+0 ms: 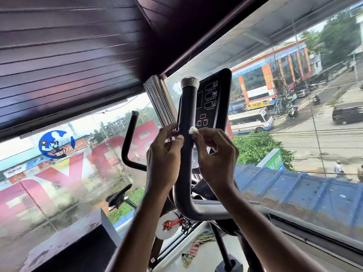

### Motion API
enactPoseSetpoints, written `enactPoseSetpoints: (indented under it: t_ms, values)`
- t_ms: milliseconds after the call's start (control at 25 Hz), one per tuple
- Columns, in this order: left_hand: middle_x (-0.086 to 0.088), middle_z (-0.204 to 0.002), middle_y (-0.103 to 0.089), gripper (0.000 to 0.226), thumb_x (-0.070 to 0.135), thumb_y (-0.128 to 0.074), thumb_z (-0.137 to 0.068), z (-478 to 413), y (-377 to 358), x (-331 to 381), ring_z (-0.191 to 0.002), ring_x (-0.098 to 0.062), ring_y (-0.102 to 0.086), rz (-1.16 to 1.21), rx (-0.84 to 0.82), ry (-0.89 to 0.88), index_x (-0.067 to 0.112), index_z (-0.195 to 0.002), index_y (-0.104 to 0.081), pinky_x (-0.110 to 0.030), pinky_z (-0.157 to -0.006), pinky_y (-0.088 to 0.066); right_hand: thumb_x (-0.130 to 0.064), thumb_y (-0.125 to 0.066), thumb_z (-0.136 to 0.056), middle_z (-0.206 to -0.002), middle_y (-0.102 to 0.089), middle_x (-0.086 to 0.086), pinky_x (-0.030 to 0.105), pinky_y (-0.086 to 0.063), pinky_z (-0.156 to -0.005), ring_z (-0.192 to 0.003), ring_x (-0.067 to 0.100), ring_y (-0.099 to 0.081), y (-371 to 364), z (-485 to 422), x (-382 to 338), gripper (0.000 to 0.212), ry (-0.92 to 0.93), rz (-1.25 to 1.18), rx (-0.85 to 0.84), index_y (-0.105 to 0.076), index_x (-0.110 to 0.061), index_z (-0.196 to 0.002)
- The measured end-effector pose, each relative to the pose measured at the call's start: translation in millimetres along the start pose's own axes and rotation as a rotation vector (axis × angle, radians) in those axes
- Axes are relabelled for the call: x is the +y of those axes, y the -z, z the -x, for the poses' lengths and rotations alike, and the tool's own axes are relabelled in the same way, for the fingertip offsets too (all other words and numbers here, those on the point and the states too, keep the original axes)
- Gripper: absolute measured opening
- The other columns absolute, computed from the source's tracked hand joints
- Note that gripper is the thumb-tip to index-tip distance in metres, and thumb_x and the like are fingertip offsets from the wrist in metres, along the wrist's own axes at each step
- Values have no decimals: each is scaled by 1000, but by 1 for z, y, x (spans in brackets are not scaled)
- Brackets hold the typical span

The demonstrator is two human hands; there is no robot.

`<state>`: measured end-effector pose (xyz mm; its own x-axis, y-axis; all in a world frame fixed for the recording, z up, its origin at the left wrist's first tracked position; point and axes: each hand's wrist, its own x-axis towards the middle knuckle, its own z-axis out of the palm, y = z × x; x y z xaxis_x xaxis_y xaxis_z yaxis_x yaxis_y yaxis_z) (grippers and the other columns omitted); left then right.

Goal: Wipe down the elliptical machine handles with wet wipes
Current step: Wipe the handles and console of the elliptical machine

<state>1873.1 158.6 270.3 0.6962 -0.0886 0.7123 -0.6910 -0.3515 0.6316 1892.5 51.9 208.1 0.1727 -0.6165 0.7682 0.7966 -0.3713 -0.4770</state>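
Left hand (165, 154) curls round the near handle (188, 107), it seems; right hand (214, 152) pinches a wipe (193, 130) against it.

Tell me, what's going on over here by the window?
A person is wiping an elliptical's dark upright handle. Their left hand grips it while the right hand pinches a small white wipe against its side, about halfway up. The console sits just behind, and the second handle stands free to the left.
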Motion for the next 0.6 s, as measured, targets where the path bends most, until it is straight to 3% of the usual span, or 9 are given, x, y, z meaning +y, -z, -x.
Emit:
enactPoseSetpoints:
  t_ms: [120,240,400,600]
  values:
    - [29,-87,-73,24,23,-65,-95,-10,1,0,-79,3,-71,-35,23,2,41,-107,-75,-25,-77,-52,-18,-78,-94,-87,-72,-6,34,-59,-67,-73,8,-70,-15,-48,4,4,5,-1,47,-78,-14,-94]
    - [16,-89,-78,23,34,-65,-87,-16,2,-7,-85,-21,-76,8,18,34,42,-103,-79,-47,-83,-62,-21,-77,-94,-86,-73,-6,33,-58,-69,-72,7,-68,-24,-89,10,10,66,65,62,-79,-12,-93]
    - [20,-105,-77,25,26,-68,-91,-12,2,-9,-83,-11,-76,-5,5,0,45,-104,-78,-49,-88,-60,-19,-79,-94,-90,-74,-4,35,-59,-69,-76,8,-71,-15,-71,15,8,51,39,7,-79,-11,-96]
    - [16,-111,-76,28,29,-66,-86,-17,2,-16,-88,-20,-77,12,-6,-15,40,-109,-77,-54,-88,-60,-17,-79,-94,-90,-73,-8,30,-59,-71,-80,9,-71,-16,-59,12,4,32,-9,11,-78,-14,-95]
